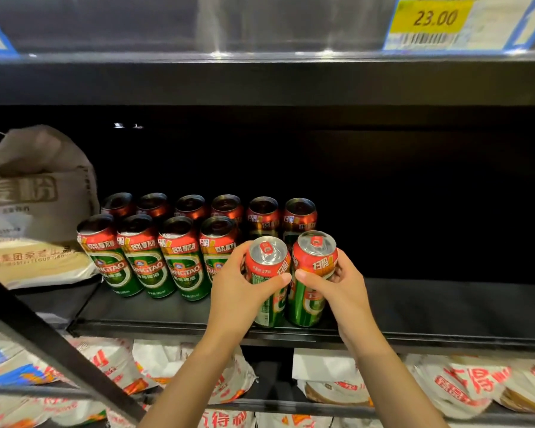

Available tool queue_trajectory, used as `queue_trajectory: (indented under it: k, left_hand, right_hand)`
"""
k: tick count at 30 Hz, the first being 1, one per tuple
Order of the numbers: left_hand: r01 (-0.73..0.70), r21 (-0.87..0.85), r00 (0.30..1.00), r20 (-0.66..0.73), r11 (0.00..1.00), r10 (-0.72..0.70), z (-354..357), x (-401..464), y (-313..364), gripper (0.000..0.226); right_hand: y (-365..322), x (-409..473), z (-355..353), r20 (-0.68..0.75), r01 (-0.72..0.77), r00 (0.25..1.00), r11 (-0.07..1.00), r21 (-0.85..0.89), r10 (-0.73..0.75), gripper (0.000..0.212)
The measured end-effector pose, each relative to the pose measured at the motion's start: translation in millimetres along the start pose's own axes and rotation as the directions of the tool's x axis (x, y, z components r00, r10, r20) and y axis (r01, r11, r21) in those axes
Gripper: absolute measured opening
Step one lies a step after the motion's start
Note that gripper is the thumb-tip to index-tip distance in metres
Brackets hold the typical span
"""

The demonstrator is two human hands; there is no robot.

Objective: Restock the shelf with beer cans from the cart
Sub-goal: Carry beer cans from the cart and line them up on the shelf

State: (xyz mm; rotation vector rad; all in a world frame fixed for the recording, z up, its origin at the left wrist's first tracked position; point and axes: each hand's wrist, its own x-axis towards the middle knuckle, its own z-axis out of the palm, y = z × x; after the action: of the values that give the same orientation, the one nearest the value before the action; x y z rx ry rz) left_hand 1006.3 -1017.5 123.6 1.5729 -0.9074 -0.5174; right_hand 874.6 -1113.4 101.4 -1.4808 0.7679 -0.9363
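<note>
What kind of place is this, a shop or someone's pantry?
Most likely a shop aisle. A yellow price tag reading 23.00 with a barcode hangs on the shelf edge, matching beer cans stand in rows, and packaged bags fill the shelf below.

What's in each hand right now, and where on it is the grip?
Each hand holds one green-and-red aluminium beer can by its upper body: the left hand wraps the left can, the right hand the right can.

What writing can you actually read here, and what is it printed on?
"23.00": yellow price tag on the upper shelf edge; its barcode and small print are unreadable.
"TSINGTAO", partly cut off: green cans standing on the shelf.
Chinese characters on the can tops, the left sacks and the lower bags: too blurred to transcribe.
</note>
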Motion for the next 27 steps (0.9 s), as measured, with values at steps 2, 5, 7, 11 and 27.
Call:
queue_trajectory:
  k: [2,5,7,11,27]
  left_hand:
    - [0.015,0.001,1.000,-0.005,1.000,-0.015,1,4,-5,0.059]
    - [0.035,-0.005,0.999,-0.009,0.999,-0.035,0,9,-10,0.060]
    - [0.043,-0.009,0.999,-0.005,0.999,-0.043,0,12,-13,0.062]
    - [0.042,-0.030,0.999,0.026,0.999,-0.041,-2,16,-15,0.058]
    - [0.056,0.106,0.998,-0.009,0.993,-0.055,12,-4,-73,0.096]
  right_hand:
    - [2,5,1,-0.003,0.002,1.000,1.000,-0.005,-0.002,0.051]
    - [7,10,1,-0.001,-0.005,1.000,1.000,-0.015,0.005,0.048]
    - [10,11,0,-0.005,-0.008,1.000,1.000,-0.013,0.008,0.050]
    - [16,11,2,0.013,0.008,1.000,1.000,-0.016,-0.008,0.058]
    - [76,-2,-7,0.009,-0.049,0.999,0.985,-0.168,0.051,0.088]
